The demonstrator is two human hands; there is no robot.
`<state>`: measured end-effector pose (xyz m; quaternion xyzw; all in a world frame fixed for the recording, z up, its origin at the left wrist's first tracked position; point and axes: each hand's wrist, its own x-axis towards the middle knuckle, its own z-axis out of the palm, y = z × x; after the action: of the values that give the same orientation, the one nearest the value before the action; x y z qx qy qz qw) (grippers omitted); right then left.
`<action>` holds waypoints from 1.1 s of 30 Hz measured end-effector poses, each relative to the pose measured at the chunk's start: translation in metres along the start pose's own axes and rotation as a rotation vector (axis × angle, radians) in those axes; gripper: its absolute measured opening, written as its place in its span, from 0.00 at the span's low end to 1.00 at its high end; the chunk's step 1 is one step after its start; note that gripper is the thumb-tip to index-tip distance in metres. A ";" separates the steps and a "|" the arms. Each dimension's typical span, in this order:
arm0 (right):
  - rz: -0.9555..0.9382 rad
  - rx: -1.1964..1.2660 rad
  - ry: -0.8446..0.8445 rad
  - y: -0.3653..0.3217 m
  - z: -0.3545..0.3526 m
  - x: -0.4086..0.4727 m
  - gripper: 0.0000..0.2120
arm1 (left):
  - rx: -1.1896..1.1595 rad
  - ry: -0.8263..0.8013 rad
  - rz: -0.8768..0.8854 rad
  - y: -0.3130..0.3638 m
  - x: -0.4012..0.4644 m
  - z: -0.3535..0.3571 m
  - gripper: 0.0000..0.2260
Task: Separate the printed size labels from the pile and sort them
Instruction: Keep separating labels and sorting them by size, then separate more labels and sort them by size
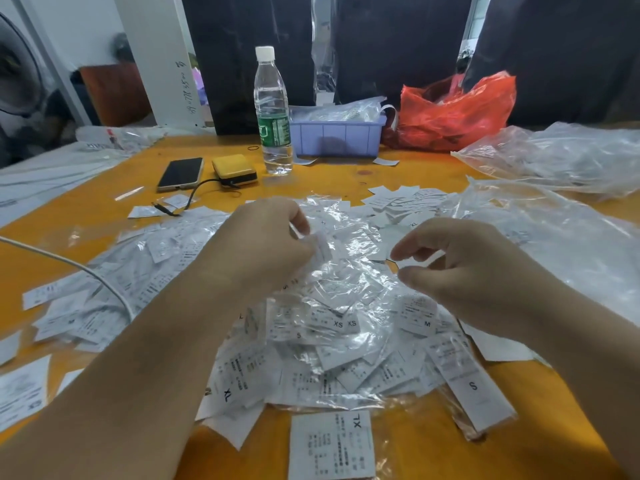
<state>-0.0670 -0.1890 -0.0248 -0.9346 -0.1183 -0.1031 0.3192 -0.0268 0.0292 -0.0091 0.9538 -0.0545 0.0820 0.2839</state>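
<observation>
On my far left, flat white printed paper slips point(65, 317) lie scattered over the smooth orange-yellow surface point(104, 209), with a thin white cable point(69, 263) curving across them. Further back I see a glossy black rectangular smartphone point(180, 173) lying flat, and just beside it a small yellow rounded box with a black base point(234, 169) from which a black cord runs. A clear ribbed plastic water bottle with a white cap and green label point(273, 112) stands upright next to that.

My left hand point(263, 237) hovers over the middle, its fingers point(300, 221) curled and pinching a small white label point(320, 245) along with a bit of crinkled film. Beneath both hands spreads the heap of white rectangular size labels point(332, 341), many under shiny, wrinkled clear plastic film point(349, 271); I can read XS, M, S and XL on some. One flat XL label point(331, 445) lies apart at the near edge.

Behind the heap sits a pale lilac plastic tray with straight ribbed walls point(337, 136), holding clear bags.

My right hand point(467, 271) is held above the heap, thumb and fingers point(414, 245) loosely curled with a gap between them, gripping nothing I can see. Beyond it slumps a crumpled red plastic bag point(457, 112), and loose clear plastic sheets point(554, 157) billow on the far right.
</observation>
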 end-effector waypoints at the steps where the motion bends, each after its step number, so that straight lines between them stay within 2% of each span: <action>1: -0.009 -0.051 -0.018 0.001 0.001 0.000 0.08 | 0.127 0.018 -0.015 -0.002 0.001 0.001 0.09; 4: -0.013 -0.125 -0.035 0.002 0.001 0.002 0.08 | 0.313 0.089 0.008 0.000 0.001 0.004 0.19; 6: -0.003 -0.184 -0.063 0.003 0.002 0.004 0.10 | 0.199 0.056 0.100 0.007 -0.004 0.010 0.16; 9: 0.040 -0.291 -0.207 0.005 0.003 0.004 0.17 | -0.012 -0.124 0.262 0.017 -0.015 0.023 0.10; 11: 0.056 -0.342 -0.309 0.004 0.004 0.003 0.19 | 0.000 -0.247 0.327 0.022 -0.020 0.031 0.11; 13: 0.057 -0.357 -0.331 0.004 0.005 0.003 0.20 | 0.074 -0.315 0.351 0.022 -0.021 0.036 0.11; 17: 0.057 -0.371 -0.290 0.006 0.005 0.005 0.21 | 0.127 -0.333 0.362 0.017 -0.018 0.036 0.10; 21: 0.053 -0.327 -0.342 0.009 0.004 0.003 0.22 | 0.127 -0.322 0.361 0.016 -0.018 0.033 0.12; 23: 0.042 -0.321 -0.325 0.009 0.005 0.003 0.20 | 0.103 -0.322 0.358 0.017 -0.018 0.033 0.10; 27: 0.004 -0.291 -0.206 0.007 0.008 0.005 0.10 | 0.051 -0.334 0.359 0.021 -0.018 0.037 0.08; 33: -0.019 -0.071 -0.021 0.009 0.003 0.005 0.03 | -0.059 -0.317 0.349 0.021 -0.021 0.037 0.14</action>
<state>-0.0594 -0.1932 -0.0304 -0.9451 -0.1268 -0.1005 0.2837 -0.0458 -0.0073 -0.0320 0.9221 -0.2647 -0.0228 0.2813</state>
